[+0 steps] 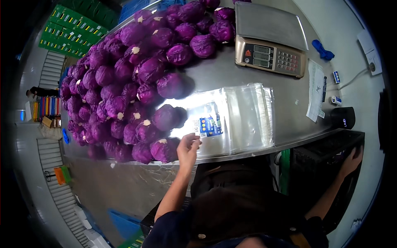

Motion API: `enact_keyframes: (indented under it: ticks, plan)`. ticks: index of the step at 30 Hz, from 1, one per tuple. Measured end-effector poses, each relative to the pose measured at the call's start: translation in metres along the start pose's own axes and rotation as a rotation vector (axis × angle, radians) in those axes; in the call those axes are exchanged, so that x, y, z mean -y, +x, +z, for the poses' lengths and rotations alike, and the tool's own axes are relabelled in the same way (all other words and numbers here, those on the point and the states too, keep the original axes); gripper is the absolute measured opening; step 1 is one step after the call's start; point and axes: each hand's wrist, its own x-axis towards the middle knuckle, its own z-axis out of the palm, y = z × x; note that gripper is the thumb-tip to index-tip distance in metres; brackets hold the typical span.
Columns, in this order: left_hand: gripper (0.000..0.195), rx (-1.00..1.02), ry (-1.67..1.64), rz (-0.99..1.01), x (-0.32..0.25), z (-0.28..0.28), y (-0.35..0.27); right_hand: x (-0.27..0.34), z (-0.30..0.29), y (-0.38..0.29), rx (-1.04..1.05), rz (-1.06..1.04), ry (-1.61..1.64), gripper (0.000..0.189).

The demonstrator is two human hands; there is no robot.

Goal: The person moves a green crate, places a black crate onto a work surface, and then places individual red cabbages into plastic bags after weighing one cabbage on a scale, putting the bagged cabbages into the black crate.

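My left hand [188,148] is at the front edge of the steel table, fingers slightly curled, with nothing visible in it. Its fingertips are by the left side of a stack of clear plastic bags [245,121] with blue printed labels [211,124]. Whether they touch the plastic I cannot tell. Left of that hand, a red cabbage [163,151] lies at the near end of a large heap of red cabbages [124,71]. Over on the right, my right hand [353,159] reaches into a black crate [328,138], fingers apart. A dim purple thing [337,157] is in the crate beside it.
A digital weighing scale [271,40] stands at the table's far right. Papers [314,90], a marker pen [324,88] and a black cylinder [342,117] lie near the wall. Green crates [73,34] are stacked beyond the heap. A person [43,91] is in the distance at left.
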Motion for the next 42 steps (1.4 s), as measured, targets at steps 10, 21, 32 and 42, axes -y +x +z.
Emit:
enact_keyframes:
  ticks: [10, 21, 32, 42]
  plan:
    - [0.029, 0.32, 0.493, 0.2, -0.003, 0.013, -0.034, 0.595, -0.005, -0.253, 0.933, -1.293, 0.799, 0.099]
    - [0.032, 0.243, 0.306, 0.122, -0.003, -0.029, -0.014, 0.586, 0.056, -0.174, 1.262, -0.348, 1.403, 0.088]
    - [0.034, 0.306, 0.309, 0.096, -0.054, 0.022, 0.061, 0.512, 0.21, 0.1, 0.548, -0.199, 0.416, 0.095]
    - [0.033, 0.35, 0.306, 0.106, -0.051, 0.041, 0.078, 0.662, 0.245, -0.005, 0.639, -1.115, -0.009, 0.088]
